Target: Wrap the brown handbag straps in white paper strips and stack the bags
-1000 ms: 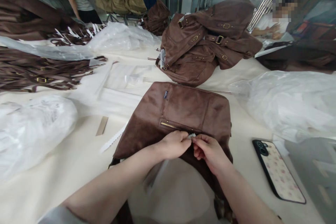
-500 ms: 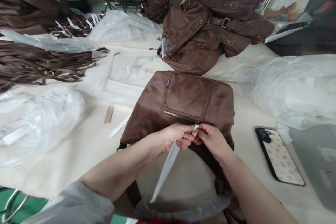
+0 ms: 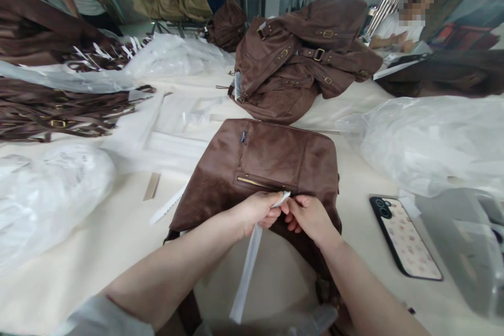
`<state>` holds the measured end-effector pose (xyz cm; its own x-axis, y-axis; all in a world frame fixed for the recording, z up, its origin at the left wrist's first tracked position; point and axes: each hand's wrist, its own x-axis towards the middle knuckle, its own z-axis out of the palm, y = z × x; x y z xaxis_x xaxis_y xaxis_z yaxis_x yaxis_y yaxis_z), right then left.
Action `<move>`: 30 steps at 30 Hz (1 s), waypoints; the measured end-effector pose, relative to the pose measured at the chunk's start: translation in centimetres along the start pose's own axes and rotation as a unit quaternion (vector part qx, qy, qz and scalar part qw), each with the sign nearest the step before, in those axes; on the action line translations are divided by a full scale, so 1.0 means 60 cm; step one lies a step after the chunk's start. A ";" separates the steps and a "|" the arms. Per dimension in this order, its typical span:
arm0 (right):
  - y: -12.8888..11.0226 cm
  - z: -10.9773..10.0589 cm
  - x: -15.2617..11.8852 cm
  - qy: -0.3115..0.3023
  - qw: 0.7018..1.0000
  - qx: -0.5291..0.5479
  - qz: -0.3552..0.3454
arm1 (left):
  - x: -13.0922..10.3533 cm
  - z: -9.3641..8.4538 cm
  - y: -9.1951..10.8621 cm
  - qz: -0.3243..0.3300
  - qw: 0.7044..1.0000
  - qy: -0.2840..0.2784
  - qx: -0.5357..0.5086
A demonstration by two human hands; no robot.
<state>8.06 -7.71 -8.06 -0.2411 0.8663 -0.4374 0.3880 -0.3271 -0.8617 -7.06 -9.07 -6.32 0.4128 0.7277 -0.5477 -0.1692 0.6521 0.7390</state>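
Note:
A brown leather bag [image 3: 271,152] lies flat in front of me, with a brass zipper [image 3: 254,182] across its face and a small dark label near its top left. My left hand [image 3: 262,212] is closed on a white paper strip [image 3: 247,278], whose long tail hangs below the fist over the opening of the bag's strap. Close against it, my right hand [image 3: 309,218] has its fingers pinched together at the strip's upper end, by the right end of the zipper. What its fingertips hold is hidden.
Several brown bags [image 3: 295,63] are heaped behind. Brown straps [image 3: 59,110] lie at left, near bundled clear plastic [image 3: 59,199]. To the right are a phone [image 3: 409,239], a translucent box [image 3: 464,252] and more plastic [image 3: 425,142]. A person [image 3: 397,37] sits at far right; another stands at back left.
The view has tipped up and shifted slightly right. My right fingertips have drawn a little away from the strip's top end, while my left hand keeps its hold.

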 end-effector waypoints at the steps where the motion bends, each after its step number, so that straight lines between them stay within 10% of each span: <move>1: 0.000 0.000 0.000 0.004 1.000 -0.008 -0.003 | 0.000 0.002 -0.003 0.032 0.999 0.011 0.028; 9: 0.004 -0.002 -0.001 0.005 0.998 -0.053 -0.022 | -0.006 0.008 0.000 -0.046 0.997 -0.053 0.008; 12: 0.000 -0.008 -0.006 -0.011 0.998 -0.055 -0.035 | -0.007 0.011 0.001 0.033 0.990 0.014 0.136; 14: -0.003 -0.015 -0.011 -0.015 0.998 -0.047 -0.044 | -0.010 0.015 0.000 0.141 0.935 0.095 0.311; 17: -0.006 -0.027 -0.018 0.006 0.999 0.004 -0.045 | -0.019 0.020 0.000 0.278 0.753 0.176 0.570; 21: -0.007 -0.035 -0.020 0.008 0.995 0.090 -0.034 | -0.031 0.027 -0.003 0.286 0.579 0.157 0.747; 26: -0.015 -0.033 -0.026 0.023 0.999 0.026 -0.029 | -0.035 0.034 -0.011 0.236 0.502 0.126 0.823; 30: -0.025 -0.028 -0.039 0.029 0.996 -0.062 -0.057 | -0.034 0.034 -0.015 0.239 0.524 0.116 0.809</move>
<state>9.53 -8.63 -5.32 -0.2399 0.9168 -0.3193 0.4680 -0.1790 -0.8654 -5.91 -11.57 -5.09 0.5185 0.8540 -0.0430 0.8541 -0.5147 0.0751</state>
